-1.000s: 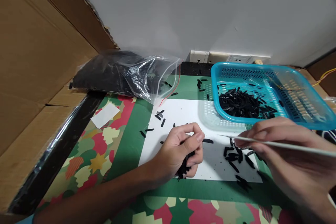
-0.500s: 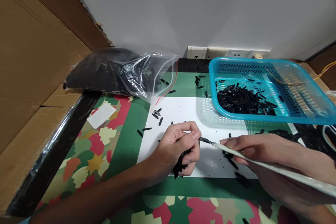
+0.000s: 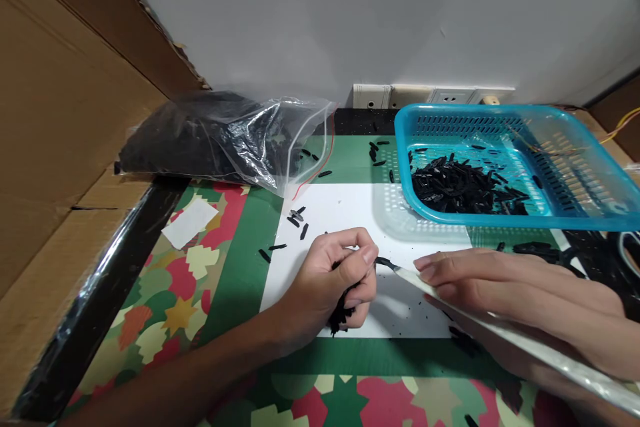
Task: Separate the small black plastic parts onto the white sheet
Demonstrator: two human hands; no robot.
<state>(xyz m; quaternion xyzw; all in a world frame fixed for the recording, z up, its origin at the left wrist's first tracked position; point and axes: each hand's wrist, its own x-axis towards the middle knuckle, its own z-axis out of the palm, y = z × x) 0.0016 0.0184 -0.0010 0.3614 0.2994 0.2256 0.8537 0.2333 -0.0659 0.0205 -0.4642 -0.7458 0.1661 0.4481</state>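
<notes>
My left hand (image 3: 345, 267) is closed around a bundle of small black slivers (image 3: 340, 315) whose ends stick out below the fingers. Between its thumb and forefinger one black sliver (image 3: 383, 260) is pinched, pointing right. My right hand (image 3: 530, 293) grips a long, slim white-handled tool (image 3: 565, 363) with a narrow dark tip; its exact kind cannot be made out. That tip meets the free end of the pinched sliver. Beneath both hands lies a white sheet (image 3: 330, 203) with loose slivers and black specks on it.
A blue plastic basket (image 3: 500, 220) holding a pile of black slivers stands at the back right. At the back left lies a clear zip bag (image 3: 220, 140) full of dark material. Cardboard (image 3: 65, 80) rises on the left. Wall sockets (image 3: 450, 97) sit behind the basket.
My right hand has shifted slightly left, and its fingers lie further over the tool. The sliver and tool tip have moved a little left and up. The view has shifted slightly.
</notes>
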